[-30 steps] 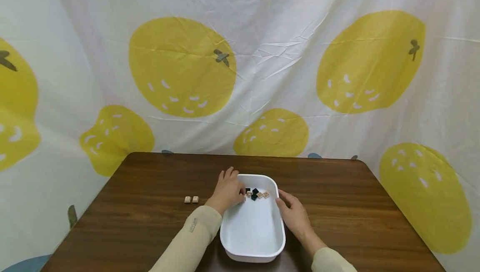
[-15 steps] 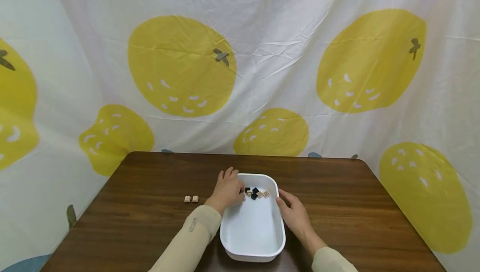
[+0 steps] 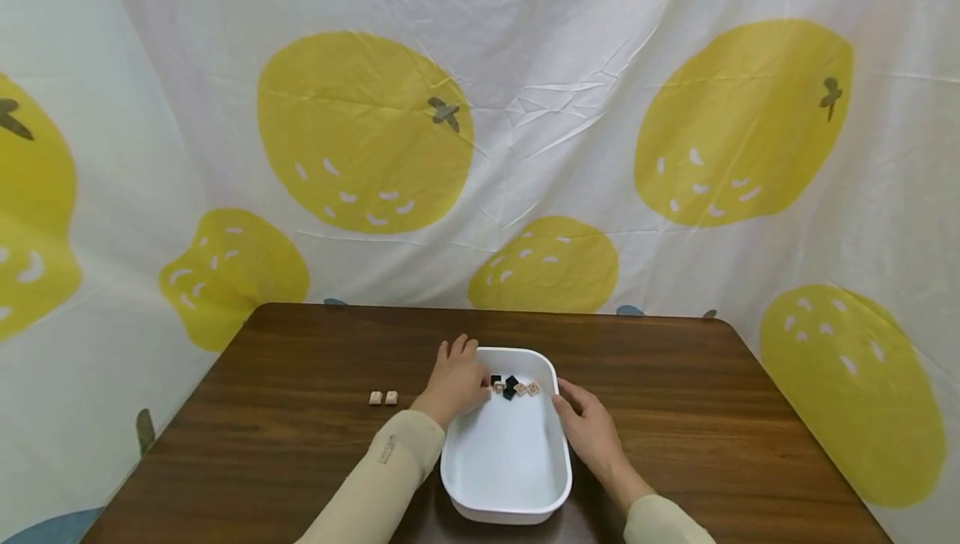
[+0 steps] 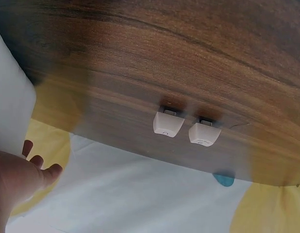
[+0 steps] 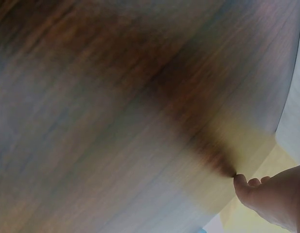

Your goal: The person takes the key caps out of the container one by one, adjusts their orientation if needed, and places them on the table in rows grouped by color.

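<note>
A white tray (image 3: 506, 461) stands on the brown table, with several black and beige keycaps (image 3: 521, 390) near its far end. Over the tray's left rim reaches my left hand (image 3: 455, 381), its thumb and forefinger down inside beside the keycaps. Whether they pinch one is hidden; the other fingers stretch outward past the rim. My right hand (image 3: 592, 431) lies along the tray's right wall, thumb near the rim, with nothing gripped. In the right wrist view a fingertip (image 5: 239, 180) of it meets the tabletop. Two pale keycaps (image 4: 168, 124) sit side by side left of the tray.
The brown wooden table (image 3: 697, 411) has rounded far corners. Behind it hangs a white cloth (image 3: 540, 127) printed with large yellow fruits. The tray's near part shows bare white bottom.
The left thumb and forefinger shift very slightly by the keycaps. The tray, the right hand and the two keycaps on the table stay in place.
</note>
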`<state>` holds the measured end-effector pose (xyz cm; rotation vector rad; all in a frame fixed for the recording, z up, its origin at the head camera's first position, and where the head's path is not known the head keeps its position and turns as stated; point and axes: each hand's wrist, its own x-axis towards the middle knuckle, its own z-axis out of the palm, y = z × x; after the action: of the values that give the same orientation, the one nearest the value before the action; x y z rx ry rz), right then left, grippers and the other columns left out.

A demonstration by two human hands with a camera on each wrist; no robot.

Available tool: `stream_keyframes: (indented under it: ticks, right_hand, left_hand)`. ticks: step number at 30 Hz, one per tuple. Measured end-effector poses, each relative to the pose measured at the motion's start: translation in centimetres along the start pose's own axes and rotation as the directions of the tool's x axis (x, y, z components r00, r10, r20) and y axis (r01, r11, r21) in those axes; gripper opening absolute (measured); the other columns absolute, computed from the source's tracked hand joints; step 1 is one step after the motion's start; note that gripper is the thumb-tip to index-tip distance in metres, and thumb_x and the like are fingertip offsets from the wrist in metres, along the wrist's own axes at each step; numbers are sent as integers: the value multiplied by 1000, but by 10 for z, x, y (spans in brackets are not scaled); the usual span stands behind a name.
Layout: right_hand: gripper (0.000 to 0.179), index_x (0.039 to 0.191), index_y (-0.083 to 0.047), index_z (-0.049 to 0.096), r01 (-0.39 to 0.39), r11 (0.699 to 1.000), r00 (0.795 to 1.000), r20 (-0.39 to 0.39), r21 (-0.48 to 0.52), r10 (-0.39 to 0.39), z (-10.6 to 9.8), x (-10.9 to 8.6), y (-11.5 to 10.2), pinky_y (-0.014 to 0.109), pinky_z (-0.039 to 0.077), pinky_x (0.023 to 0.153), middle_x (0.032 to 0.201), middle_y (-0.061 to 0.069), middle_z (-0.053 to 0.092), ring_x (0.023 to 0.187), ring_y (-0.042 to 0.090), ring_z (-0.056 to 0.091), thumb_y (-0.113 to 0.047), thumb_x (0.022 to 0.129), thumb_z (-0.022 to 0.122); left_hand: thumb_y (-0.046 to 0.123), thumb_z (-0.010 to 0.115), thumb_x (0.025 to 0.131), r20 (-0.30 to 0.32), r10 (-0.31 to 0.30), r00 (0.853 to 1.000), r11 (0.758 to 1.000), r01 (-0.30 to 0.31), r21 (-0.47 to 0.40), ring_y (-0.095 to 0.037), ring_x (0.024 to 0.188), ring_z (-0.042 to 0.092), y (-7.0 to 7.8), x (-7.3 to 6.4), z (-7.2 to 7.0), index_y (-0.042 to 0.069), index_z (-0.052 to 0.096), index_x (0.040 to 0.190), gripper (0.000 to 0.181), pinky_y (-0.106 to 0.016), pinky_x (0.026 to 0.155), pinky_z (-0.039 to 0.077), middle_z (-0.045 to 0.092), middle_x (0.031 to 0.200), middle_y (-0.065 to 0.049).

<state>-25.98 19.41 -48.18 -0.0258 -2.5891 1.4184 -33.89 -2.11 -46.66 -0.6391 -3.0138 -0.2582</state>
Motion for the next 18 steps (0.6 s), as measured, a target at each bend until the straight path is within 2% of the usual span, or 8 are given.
stream_keyframes:
  ticks: [6,11,18]
  right_hand:
    - [40,135,-1,59,-7,1000,1000,2,-7,7,-1,0,0,57,33,109,138,26,53,132,43,45,-20,100,59]
    - [40,135,-1,59,-9,1000,1000,2,-14,9,0,0,1,57,33,109,138,26,53,132,43,45,-20,100,59]
    - [40,135,-2,59,-10,1000,1000,0,-14,10,0,0,0,58,32,110,138,25,53,132,43,45,-20,100,59]
  left_hand:
    - [28,83,81,-10,9,1000,1000,-9,11,-37,144,26,0,0,0,24,75,86,10,-58,116,19,46,144,-13]
    - [28,84,79,-1,11,1000,1000,-11,13,-36,142,28,0,0,0,24,71,83,15,-59,115,20,45,143,-14]
    - [29,83,80,16,13,1000,1000,-13,-10,-36,144,26,-1,-1,-2,26,75,96,18,-61,115,19,41,149,-14]
